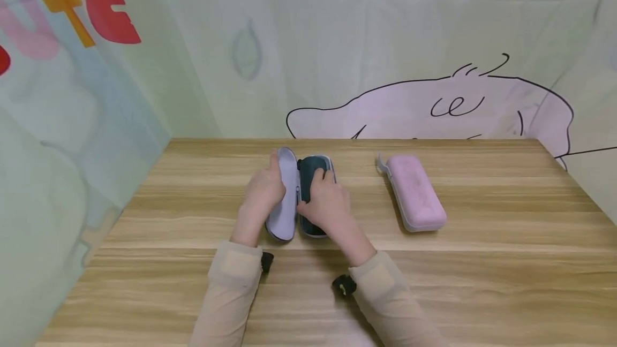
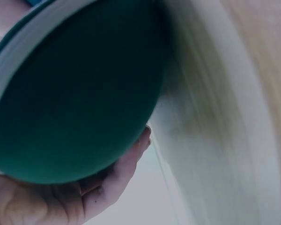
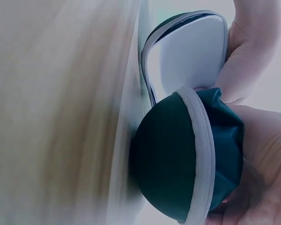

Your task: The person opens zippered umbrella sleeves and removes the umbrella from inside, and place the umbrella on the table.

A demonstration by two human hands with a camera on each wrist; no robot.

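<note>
An oval zip case point(image 1: 289, 213), dark green outside and pale grey-lavender inside, lies unfolded on the table. My left hand point(image 1: 262, 191) holds its left half at the outer edge; the left wrist view shows fingers under the green shell point(image 2: 79, 103). A crumpled dark teal pouch point(image 3: 222, 145) fills the right half and bulges above the pale rim point(image 3: 203, 154). Over that half, my right hand point(image 1: 330, 202) grips the pouch, with the thumb towards the hinge and the fingers at the far side. What the pouch contains is hidden.
A pink case point(image 1: 416, 191) with a small grey strap point(image 1: 382, 164) lies closed to the right on the wooden table point(image 1: 506, 272). Behind the table hangs a printed cloth point(image 1: 337, 42). Black wrist devices point(image 1: 344, 285) sit by both cuffs.
</note>
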